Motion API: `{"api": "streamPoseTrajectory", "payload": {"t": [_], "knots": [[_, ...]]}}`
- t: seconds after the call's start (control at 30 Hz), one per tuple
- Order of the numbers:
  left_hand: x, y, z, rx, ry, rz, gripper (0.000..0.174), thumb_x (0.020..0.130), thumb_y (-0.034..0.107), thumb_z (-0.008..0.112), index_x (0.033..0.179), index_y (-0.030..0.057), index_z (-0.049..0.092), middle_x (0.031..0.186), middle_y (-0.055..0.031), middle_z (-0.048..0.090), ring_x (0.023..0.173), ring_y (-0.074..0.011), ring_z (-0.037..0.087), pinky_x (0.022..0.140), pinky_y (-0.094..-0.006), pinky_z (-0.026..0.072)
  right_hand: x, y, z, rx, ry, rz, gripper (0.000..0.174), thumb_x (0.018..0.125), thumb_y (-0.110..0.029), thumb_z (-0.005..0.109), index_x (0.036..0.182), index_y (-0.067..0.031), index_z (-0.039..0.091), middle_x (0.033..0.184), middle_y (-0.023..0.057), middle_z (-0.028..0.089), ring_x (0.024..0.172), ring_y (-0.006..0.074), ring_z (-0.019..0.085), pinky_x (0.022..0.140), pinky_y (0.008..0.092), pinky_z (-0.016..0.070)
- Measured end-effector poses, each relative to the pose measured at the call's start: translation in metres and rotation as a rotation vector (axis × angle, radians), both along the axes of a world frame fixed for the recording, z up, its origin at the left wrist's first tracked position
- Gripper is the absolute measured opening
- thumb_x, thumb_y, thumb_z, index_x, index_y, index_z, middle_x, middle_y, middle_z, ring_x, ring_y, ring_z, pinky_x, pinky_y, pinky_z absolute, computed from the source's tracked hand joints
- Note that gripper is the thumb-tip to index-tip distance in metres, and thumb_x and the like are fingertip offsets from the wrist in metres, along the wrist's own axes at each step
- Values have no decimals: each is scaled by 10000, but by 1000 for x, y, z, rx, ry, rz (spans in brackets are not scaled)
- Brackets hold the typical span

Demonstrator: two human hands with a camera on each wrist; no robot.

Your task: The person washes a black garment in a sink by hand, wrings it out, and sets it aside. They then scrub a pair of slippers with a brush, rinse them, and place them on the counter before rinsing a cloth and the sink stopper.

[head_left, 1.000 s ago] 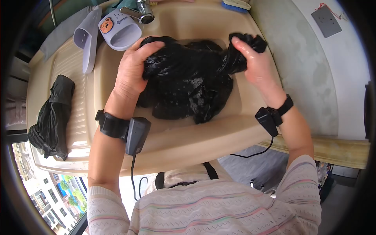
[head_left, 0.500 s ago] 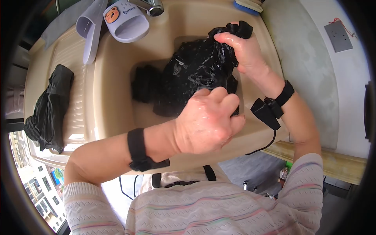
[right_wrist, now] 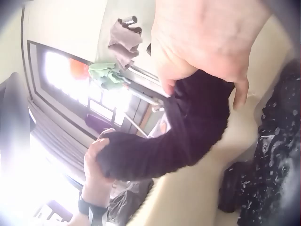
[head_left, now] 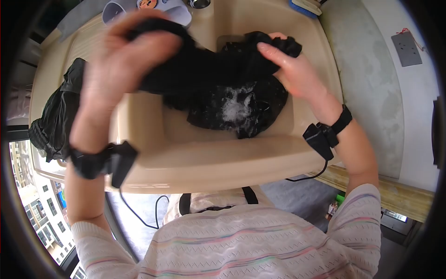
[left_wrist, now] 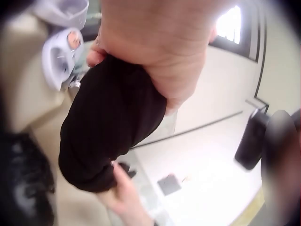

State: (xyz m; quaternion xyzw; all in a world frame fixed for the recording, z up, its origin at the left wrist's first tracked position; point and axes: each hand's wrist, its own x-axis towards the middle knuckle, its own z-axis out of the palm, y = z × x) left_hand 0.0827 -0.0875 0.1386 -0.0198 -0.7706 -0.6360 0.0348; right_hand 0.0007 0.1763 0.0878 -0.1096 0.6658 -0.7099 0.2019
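A length of black cloth stretches between my two hands, raised over the sink. My left hand, blurred at the upper left, grips one end with fingers and thumb wrapped round it. The other end is bunched in my right hand, whose thumb lies across it. In the left wrist view the held cloth forms a thick roll; in the right wrist view it sags in a curve. Below, more wet black cloth lies in the basin, with white foam on top.
A dark garment lies on the ribbed drainboard at the left. Pale slippers stand at the back near the tap. A blue-and-cream brush rests on the back right rim. At the right is a wall with a grey socket.
My left hand came down to the front as a fist above the wet cloth, then swung up and left, drawing the cloth out taut. My right hand keeps its grip, nearly in place.
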Motion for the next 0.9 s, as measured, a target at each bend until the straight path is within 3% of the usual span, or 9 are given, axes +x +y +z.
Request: {"api": "streamPoseTrajectory", "payload": {"t": [0.1, 0.2, 0.27, 0.43, 0.6, 0.7, 0.77, 0.83, 0.9], "knots": [[20, -104, 26, -189, 400, 205, 393, 764, 272, 643, 1073, 37, 583, 1102, -144, 554, 1004, -188, 548, 834, -279, 432, 26, -21, 11, 44, 35, 217, 439, 783, -226, 667, 1144, -50, 490, 1014, 43, 559, 925, 128, 550, 688, 254, 475], [65, -167, 59, -654, 618, 419, 393, 713, 215, 664, 1041, 17, 575, 1050, -155, 568, 961, -232, 557, 819, -318, 436, 31, -37, 10, 5, 192, 435, 423, 799, -224, 644, 1152, -47, 493, 1099, 61, 541, 965, 130, 539, 682, 251, 480], [95, -203, 58, -647, 524, 558, 397, 730, 223, 651, 1061, 21, 565, 1070, -153, 559, 981, -229, 546, 834, -318, 427, 21, -32, 6, 251, 71, 598, 399, 803, -207, 635, 1148, -54, 507, 1137, 70, 542, 974, 130, 543, 683, 248, 481], [149, -313, 9, -691, 117, 781, 409, 772, 244, 618, 1112, 32, 541, 1120, -146, 536, 1030, -221, 518, 871, -318, 403, -39, 31, -65, 818, -61, 417, 384, 769, -239, 619, 1117, -94, 549, 1101, 62, 567, 948, 120, 533, 611, 262, 486], [158, -379, -50, -1006, -202, 829, 420, 814, 266, 586, 1163, 42, 517, 1169, -139, 514, 1079, -214, 490, 908, -317, 380, -65, 84, -128, 1268, -138, 342, 768, 695, -397, 686, 1310, -90, 341, 1313, 151, 393, 1146, 251, 446, 735, 379, 491], [136, -344, -35, -1425, -58, 939, 428, 839, 278, 567, 1194, 48, 503, 1199, -135, 500, 1109, -209, 473, 930, -317, 366, -45, 78, -152, 1175, -299, 303, 960, 638, -448, 717, 1322, 47, 260, 1323, 232, 356, 1217, 320, 375, 974, 337, 355], [107, -279, -16, -1157, 207, 832, 432, 856, 287, 554, 1214, 52, 493, 1219, -132, 491, 1129, -206, 462, 945, -317, 357, -41, 73, -223, 1269, 181, 381, 695, 621, -329, 712, 1143, 61, 471, 1100, 240, 543, 1026, 360, 527, 866, 356, 434], [62, -192, -11, -583, 132, 539, 426, 837, 233, 581, 1193, 15, 498, 1166, -107, 533, 1086, -167, 485, 916, -298, 381, -27, 51, -219, 1128, 130, 423, 536, 614, -225, 683, 1047, 58, 545, 1046, 243, 566, 989, 360, 542, 853, 365, 437], [17, -86, -3, -430, -46, 156, 368, 787, 84, 567, 1143, -3, 531, 1087, -73, 564, 976, -120, 521, 829, -254, 417, -27, 40, -204, 1016, 84, 543, 551, 602, -188, 674, 1081, 51, 540, 1037, 232, 577, 989, 346, 550, 848, 354, 441]]}}
